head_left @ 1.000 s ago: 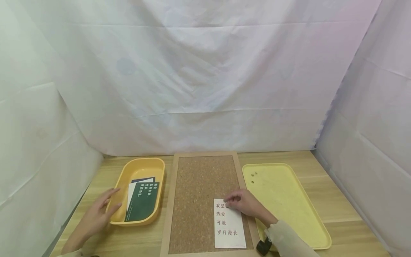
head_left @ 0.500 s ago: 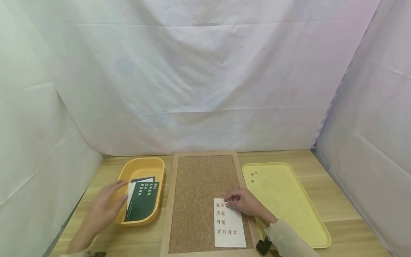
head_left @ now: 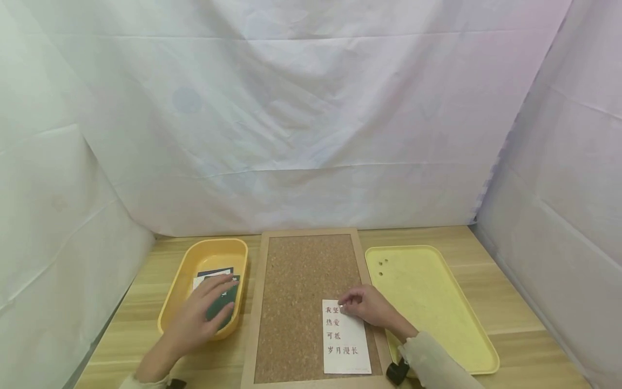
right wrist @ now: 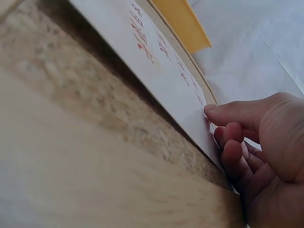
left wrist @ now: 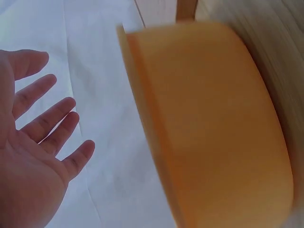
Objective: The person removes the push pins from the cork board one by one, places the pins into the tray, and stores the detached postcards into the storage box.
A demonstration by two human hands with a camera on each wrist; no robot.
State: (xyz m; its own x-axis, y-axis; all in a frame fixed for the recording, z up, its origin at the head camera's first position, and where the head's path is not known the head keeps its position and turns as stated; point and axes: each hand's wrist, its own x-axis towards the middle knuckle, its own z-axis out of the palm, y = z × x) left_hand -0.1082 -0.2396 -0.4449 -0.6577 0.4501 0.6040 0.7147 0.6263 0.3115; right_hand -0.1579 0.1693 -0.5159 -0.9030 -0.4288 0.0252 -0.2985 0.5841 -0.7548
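My left hand [head_left: 199, 313] hovers over the yellow bin [head_left: 168, 308] with fingers spread, holding nothing; the left wrist view shows the open palm beside the bin's wall [left wrist: 213, 123]. Under it in the bin lie a green card [head_left: 228, 302] with white writing, a white card and a dark blue one, partly hidden. On the cork board [head_left: 296, 302] rests a white card [head_left: 347, 359] with red writing. My right hand [head_left: 369, 308] is at its top right, thumb and curled fingers pinching a small pale thing, too small to identify. The thumb [right wrist: 237, 111] touches the card's top edge.
To the right of the board lies a yellow tray [head_left: 437, 319] with several tiny round pieces [head_left: 381, 263] near its upper left corner. Bin, board and tray stand side by side on the wooden table [head_left: 520, 308]. White cloth [head_left: 301, 135] walls it in behind and at both sides.
My left hand has moved right, from the bin's left rim to over the cards inside it. My right hand stays at the top of the white card.
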